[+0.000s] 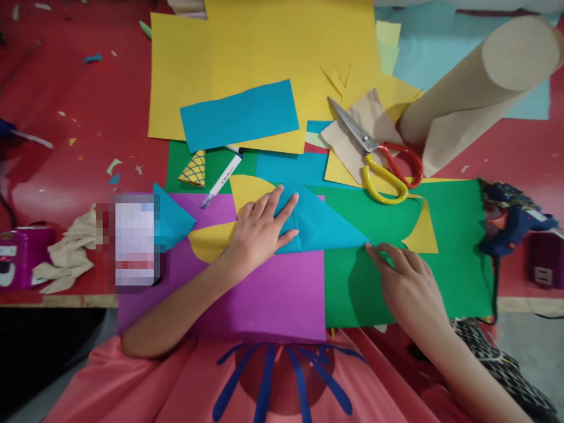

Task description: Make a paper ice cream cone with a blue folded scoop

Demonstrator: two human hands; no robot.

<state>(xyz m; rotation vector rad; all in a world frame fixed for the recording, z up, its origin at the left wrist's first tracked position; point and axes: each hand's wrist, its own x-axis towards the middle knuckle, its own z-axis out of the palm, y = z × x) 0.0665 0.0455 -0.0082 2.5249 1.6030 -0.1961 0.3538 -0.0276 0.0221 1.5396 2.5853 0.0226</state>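
A blue paper piece (pixel 324 226) tapers to a point at its right end and lies over purple and green sheets. My left hand (pixel 259 232) rests on its left part with fingers spread. At its right tip is my right hand (pixel 403 273), index finger touching the point and the other fingers bent; whether the tip is pinched is unclear. Yellow cut pieces (pixel 251 191) lie by my left hand. A white marker (pixel 224 179) lies above them, beside a small yellow cone with a blue grid (pixel 194 170).
Scissors with red and yellow handles (pixel 372 150) lie open beyond my right hand. A brown paper roll (pixel 476 82) stands back right. A glue gun (pixel 513 217) lies right, a pixelated phone-like object (pixel 136 241) left. A blue strip (pixel 240 116) lies on yellow sheets (pixel 264 47).
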